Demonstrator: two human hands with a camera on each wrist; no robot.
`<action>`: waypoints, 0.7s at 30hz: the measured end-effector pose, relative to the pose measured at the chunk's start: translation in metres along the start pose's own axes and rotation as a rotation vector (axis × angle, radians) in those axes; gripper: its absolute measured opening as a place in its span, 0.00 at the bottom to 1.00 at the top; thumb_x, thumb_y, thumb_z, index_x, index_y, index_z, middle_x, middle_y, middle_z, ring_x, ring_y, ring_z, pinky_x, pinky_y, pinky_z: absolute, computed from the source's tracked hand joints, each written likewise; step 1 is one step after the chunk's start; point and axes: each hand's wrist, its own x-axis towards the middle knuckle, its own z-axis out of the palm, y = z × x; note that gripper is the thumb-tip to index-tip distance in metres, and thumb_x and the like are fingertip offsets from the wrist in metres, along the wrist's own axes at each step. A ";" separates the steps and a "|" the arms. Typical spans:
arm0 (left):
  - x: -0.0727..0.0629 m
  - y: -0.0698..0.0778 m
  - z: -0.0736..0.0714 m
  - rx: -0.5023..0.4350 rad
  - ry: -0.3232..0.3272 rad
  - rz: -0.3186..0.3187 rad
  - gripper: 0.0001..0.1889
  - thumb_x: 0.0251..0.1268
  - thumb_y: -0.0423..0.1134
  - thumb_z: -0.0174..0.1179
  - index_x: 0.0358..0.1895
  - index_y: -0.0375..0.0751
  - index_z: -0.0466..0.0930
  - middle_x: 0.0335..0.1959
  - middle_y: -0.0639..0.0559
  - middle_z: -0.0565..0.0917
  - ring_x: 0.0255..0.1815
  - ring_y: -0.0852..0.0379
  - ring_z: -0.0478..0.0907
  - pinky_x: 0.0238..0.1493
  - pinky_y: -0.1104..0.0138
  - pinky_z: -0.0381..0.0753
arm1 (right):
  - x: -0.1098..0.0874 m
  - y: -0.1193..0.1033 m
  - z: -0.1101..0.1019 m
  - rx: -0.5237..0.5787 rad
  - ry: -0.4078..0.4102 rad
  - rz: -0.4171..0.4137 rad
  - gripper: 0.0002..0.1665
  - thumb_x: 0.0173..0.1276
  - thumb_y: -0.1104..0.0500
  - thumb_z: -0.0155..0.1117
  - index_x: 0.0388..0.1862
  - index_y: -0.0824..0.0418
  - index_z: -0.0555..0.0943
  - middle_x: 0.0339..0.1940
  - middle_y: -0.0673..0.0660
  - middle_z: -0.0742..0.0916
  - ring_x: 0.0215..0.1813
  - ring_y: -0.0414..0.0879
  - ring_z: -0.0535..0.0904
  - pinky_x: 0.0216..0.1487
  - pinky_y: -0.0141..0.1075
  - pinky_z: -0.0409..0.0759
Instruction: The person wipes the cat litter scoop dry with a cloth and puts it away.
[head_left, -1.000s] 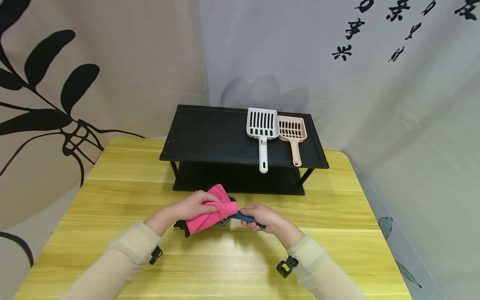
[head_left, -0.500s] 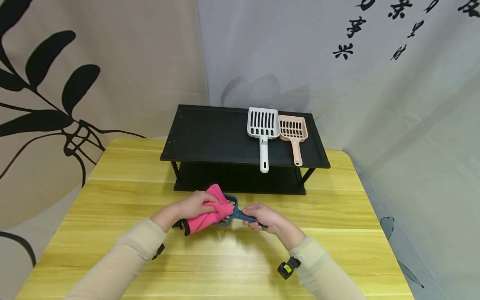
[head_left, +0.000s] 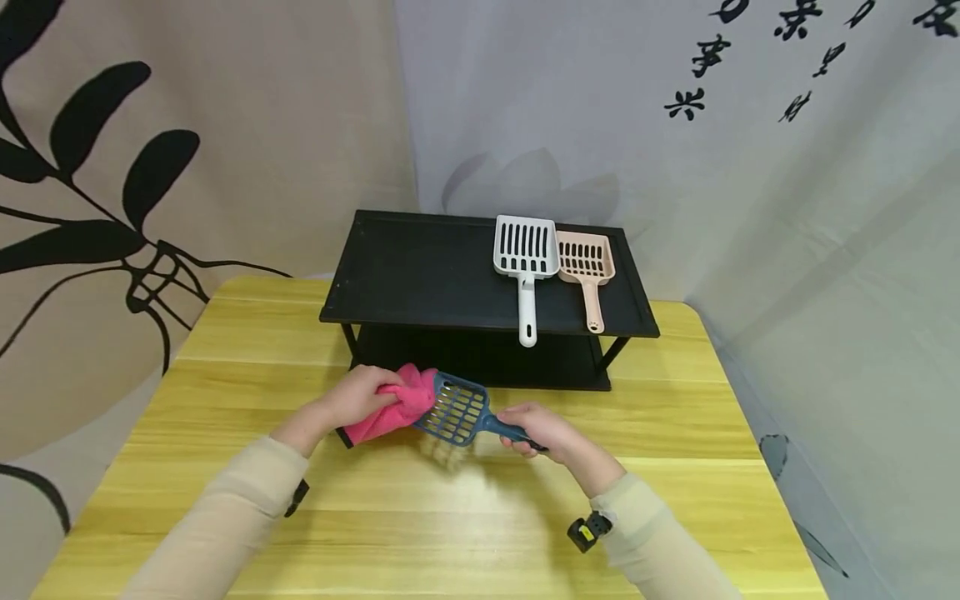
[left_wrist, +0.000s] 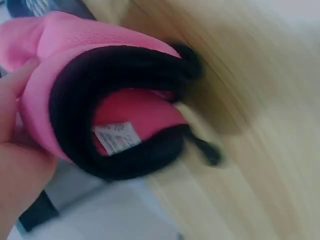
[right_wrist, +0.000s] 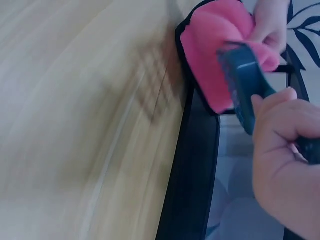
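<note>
A blue slotted litter scoop is held above the table by its handle in my right hand. My left hand grips a bunched pink cloth, which overlaps the far end of the scoop's head. In the left wrist view the cloth hangs in a loop with a black border and a white label. The right wrist view has my fingers curled round the handle, with the scoop seen edge-on and blurred in front of the cloth.
Behind the hands stands a black two-level rack. On its top lie a white litter scoop and a beige one, handles toward me. The yellow wooden table extends to both sides, with a printed curtain behind.
My left hand and the cloth have slid left along the scoop, uncovering most of its slotted head. My right hand has shifted slightly right with the handle.
</note>
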 end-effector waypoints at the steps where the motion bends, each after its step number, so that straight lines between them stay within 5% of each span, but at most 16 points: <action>1: -0.002 -0.003 -0.004 -0.015 0.043 -0.018 0.07 0.62 0.33 0.59 0.40 0.38 0.84 0.34 0.49 0.84 0.29 0.61 0.72 0.33 0.70 0.73 | -0.001 0.000 -0.002 -0.009 0.012 0.003 0.16 0.75 0.58 0.42 0.39 0.68 0.73 0.16 0.47 0.75 0.11 0.32 0.61 0.14 0.23 0.60; 5: -0.006 -0.007 -0.017 -0.094 0.175 -0.081 0.09 0.62 0.31 0.58 0.43 0.36 0.83 0.35 0.45 0.84 0.24 0.60 0.69 0.28 0.70 0.70 | -0.004 0.001 -0.005 -0.011 0.035 0.021 0.16 0.74 0.58 0.43 0.40 0.69 0.74 0.16 0.47 0.76 0.11 0.32 0.61 0.14 0.22 0.60; 8: -0.004 -0.002 -0.023 -0.102 0.195 -0.075 0.10 0.63 0.33 0.59 0.45 0.36 0.83 0.37 0.44 0.84 0.24 0.61 0.70 0.31 0.70 0.71 | -0.001 0.002 -0.003 -0.026 0.043 0.037 0.16 0.74 0.57 0.45 0.42 0.69 0.74 0.16 0.48 0.76 0.11 0.32 0.61 0.14 0.23 0.60; 14: 0.006 0.022 -0.012 -0.213 0.070 -0.064 0.14 0.64 0.38 0.58 0.50 0.37 0.81 0.34 0.46 0.83 0.22 0.62 0.73 0.27 0.69 0.74 | 0.010 0.003 0.008 -0.071 0.047 0.064 0.17 0.73 0.56 0.46 0.46 0.69 0.74 0.17 0.49 0.76 0.11 0.32 0.61 0.14 0.23 0.61; 21: 0.017 0.034 0.019 -0.208 -0.100 0.059 0.10 0.64 0.38 0.58 0.44 0.38 0.83 0.35 0.50 0.85 0.28 0.65 0.71 0.31 0.74 0.73 | 0.014 -0.001 0.018 -0.180 0.063 0.006 0.17 0.72 0.57 0.46 0.38 0.70 0.77 0.16 0.50 0.77 0.11 0.34 0.62 0.15 0.25 0.60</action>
